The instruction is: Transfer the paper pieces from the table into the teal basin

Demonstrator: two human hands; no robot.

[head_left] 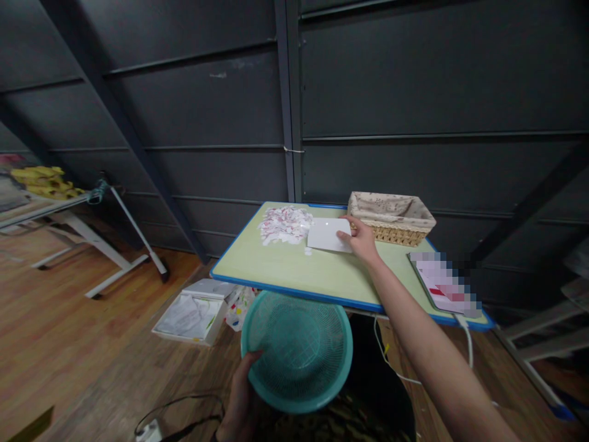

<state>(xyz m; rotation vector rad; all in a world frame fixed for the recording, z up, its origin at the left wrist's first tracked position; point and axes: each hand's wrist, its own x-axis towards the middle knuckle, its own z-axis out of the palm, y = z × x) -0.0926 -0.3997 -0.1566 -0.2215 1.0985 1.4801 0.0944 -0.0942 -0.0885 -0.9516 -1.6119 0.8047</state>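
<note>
My right hand [361,238] grips the right end of a white card [327,235] just over the table top, thumb on its upper face. The card's left edge meets a heap of small paper pieces [285,225], white with some reddish print. A couple of loose white bits [308,251] lie in front of the heap. Below the table's front edge, my left hand [243,383] holds a round teal plastic colander [297,350] by its left rim, thumb over the inside. No pieces can be made out in the colander.
A cloth-lined wicker basket [391,221] stands at the back right of the yellow-green table [257,267]. A phone [444,282] with a white cable [468,344] lies at the right edge. An open white box [191,316] sits on the floor at left.
</note>
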